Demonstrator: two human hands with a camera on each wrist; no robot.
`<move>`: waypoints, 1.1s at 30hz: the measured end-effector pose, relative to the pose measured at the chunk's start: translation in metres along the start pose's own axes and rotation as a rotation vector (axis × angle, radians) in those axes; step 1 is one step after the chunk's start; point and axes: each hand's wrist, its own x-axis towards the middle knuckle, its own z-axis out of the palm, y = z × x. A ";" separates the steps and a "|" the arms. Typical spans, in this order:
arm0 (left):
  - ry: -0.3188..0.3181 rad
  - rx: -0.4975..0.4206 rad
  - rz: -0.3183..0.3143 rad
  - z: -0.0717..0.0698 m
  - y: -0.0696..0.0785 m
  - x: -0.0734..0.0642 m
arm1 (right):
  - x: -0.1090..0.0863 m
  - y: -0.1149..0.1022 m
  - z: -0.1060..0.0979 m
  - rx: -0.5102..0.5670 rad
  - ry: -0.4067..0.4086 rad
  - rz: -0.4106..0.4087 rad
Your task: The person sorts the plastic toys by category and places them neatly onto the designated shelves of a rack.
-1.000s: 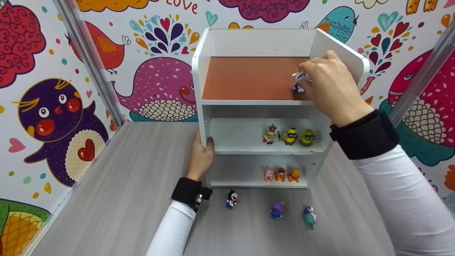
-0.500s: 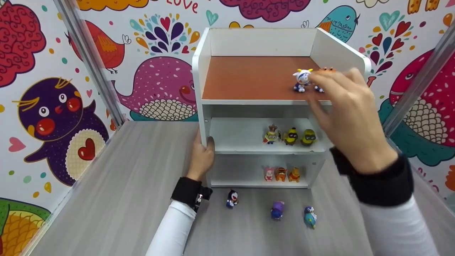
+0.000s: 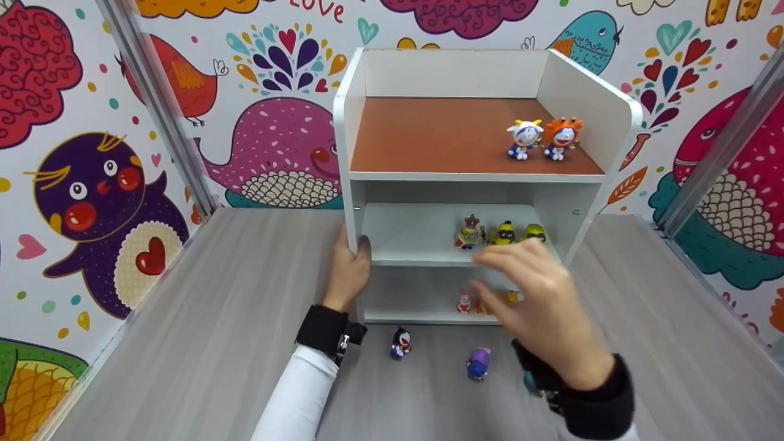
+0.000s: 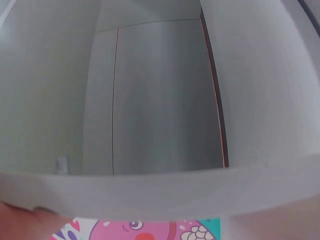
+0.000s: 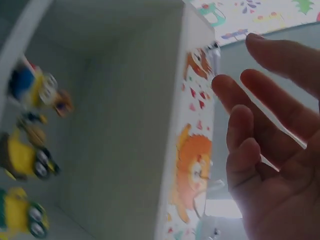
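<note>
My left hand (image 3: 348,275) grips the left side panel of a white shelf unit (image 3: 468,176), thumb in front and fingers behind it. In the left wrist view the panel's edge (image 4: 165,197) crosses over the fingers (image 4: 25,222). My right hand (image 3: 542,306) is in the air before the lower shelves, holding nothing, with thumb and fingers apart; the right wrist view shows its fingers (image 5: 270,100) loosely bent. On the brown top shelf stand a white-hooded figurine (image 3: 525,139) and an orange-hooded figurine (image 3: 561,139). Below the right hand, a purple figurine (image 3: 478,364) lies on the table.
Minion figurines (image 3: 469,233) stand on the middle shelf, partly behind the right hand. Small figurines, including a pink piglet (image 3: 463,302), stand on the bottom shelf. A dark-hooded figurine (image 3: 401,343) stands on the grey table (image 3: 245,343); a teal figurine (image 3: 531,383) is mostly hidden by the right wrist.
My right hand has let go of the white-hooded figurine on the top shelf and moved down toward the table, uncovering the orange-hooded one. The left hand has stayed on the panel.
</note>
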 end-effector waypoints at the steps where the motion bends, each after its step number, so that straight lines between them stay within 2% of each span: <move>1: -0.002 -0.001 0.000 0.000 0.000 0.000 | -0.001 0.000 0.007 0.008 -0.023 -0.024; 6: -0.006 0.006 0.006 -0.002 0.000 0.001 | -0.006 0.000 0.045 0.047 -0.145 -0.146; 11: -0.001 0.004 0.006 -0.007 0.001 0.003 | -0.012 -0.001 0.080 0.054 -0.372 -0.174; 14: 0.010 -0.009 0.000 -0.007 0.001 0.002 | -0.017 -0.001 0.098 -0.016 -0.522 -0.174; 19: 0.015 -0.017 -0.003 -0.005 0.000 0.001 | -0.032 0.001 0.122 -0.173 -0.694 -0.154; 22: 0.010 -0.022 -0.001 -0.004 -0.001 0.000 | -0.040 0.000 0.130 -0.220 -0.755 -0.134; 26: 0.008 -0.028 -0.004 -0.002 -0.002 0.001 | -0.049 -0.001 0.139 -0.258 -0.794 -0.141; 33: 0.013 -0.010 0.003 0.000 0.001 0.000 | -0.059 -0.003 0.148 -0.289 -0.782 -0.223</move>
